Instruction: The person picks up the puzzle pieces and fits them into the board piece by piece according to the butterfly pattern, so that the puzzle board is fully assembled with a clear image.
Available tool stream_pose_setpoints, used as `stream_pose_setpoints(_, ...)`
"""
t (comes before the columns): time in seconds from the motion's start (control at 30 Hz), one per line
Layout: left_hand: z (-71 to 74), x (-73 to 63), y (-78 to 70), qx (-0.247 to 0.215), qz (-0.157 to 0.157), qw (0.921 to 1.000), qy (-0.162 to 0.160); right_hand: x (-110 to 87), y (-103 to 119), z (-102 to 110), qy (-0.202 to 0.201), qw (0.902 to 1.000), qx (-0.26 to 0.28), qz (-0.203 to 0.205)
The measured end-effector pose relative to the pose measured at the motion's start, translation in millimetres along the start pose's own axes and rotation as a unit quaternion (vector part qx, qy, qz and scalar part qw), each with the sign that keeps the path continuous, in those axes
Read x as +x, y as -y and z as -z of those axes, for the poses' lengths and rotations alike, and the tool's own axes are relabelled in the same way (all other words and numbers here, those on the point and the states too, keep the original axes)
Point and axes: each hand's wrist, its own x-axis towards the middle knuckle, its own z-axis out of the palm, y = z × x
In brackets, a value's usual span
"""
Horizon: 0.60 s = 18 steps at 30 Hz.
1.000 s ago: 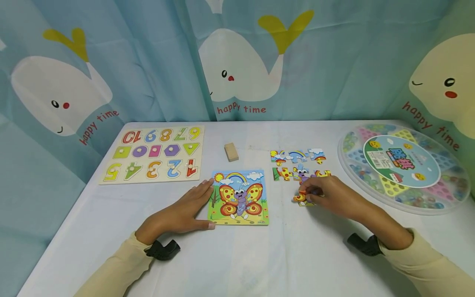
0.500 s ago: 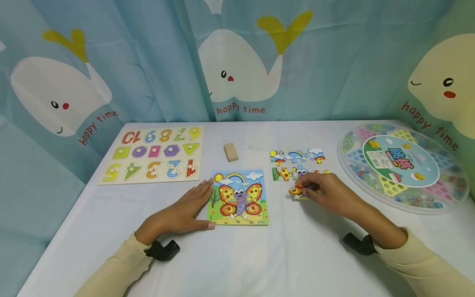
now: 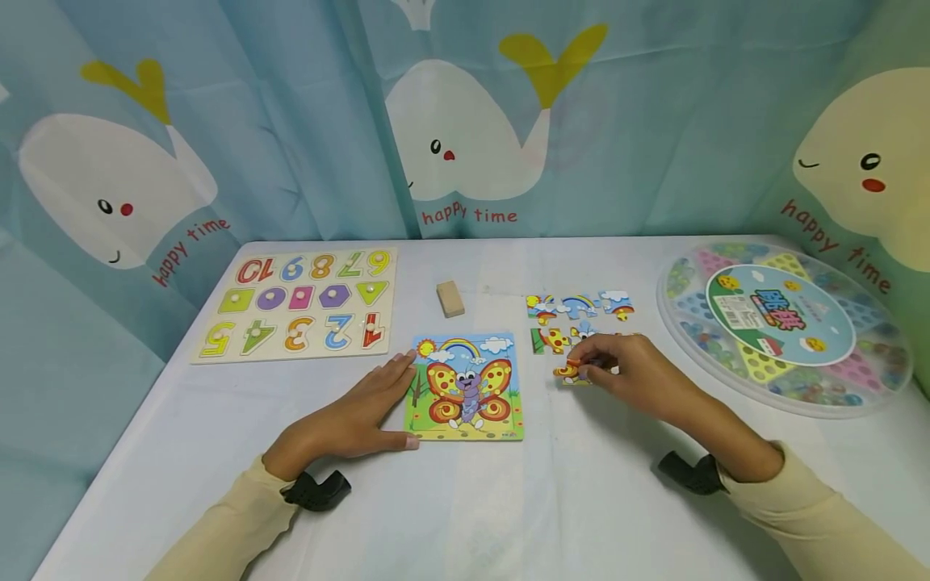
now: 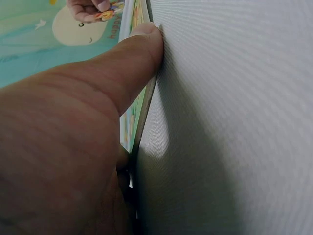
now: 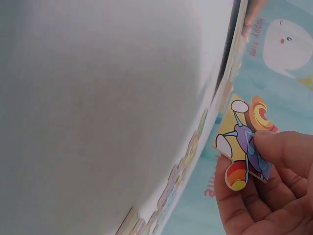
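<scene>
In the head view my left hand (image 3: 356, 411) rests at the left side of a butterfly puzzle board (image 3: 471, 391), fingers straight along its edge. The left wrist view has its thumb (image 4: 139, 51) lying on the board's rim. My right hand (image 3: 643, 371) pinches a jigsaw piece (image 5: 244, 139) between thumb and fingers, above the table to the right of the board. Purple body, white feet and an orange swirl are printed on that piece. Just beyond the hand lie two rows of loose jigsaw pieces (image 3: 552, 340), the nearer row partly hidden by the fingers.
A number and shape peg board (image 3: 294, 303) lies at the back left. Near the back middle is a small wooden block (image 3: 450, 298). A round Chinese checkers set (image 3: 785, 315) with marbles occupies the back right. Behind the table hangs a whale-print curtain (image 3: 291, 121).
My right hand has moved left with the jigsaw piece, and slightly away from me, closer to the puzzle board. The left hand has stayed at the board's edge.
</scene>
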Motion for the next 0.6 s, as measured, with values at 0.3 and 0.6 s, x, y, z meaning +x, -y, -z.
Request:
stream_pose_setpoints(0.3,0.7,-0.1,0.6,0.003,-0.005,1.0,-0.001,5.8,7.7,-4.0,-0.011,0.9998,0.018,0.005)
stream_pose_setpoints(0.6,0.5,-1.2,0.7,0.003,-0.001,1.0,-0.002,12.5,13.6,-8.1,-0.014,0.9991,0.036,0.019)
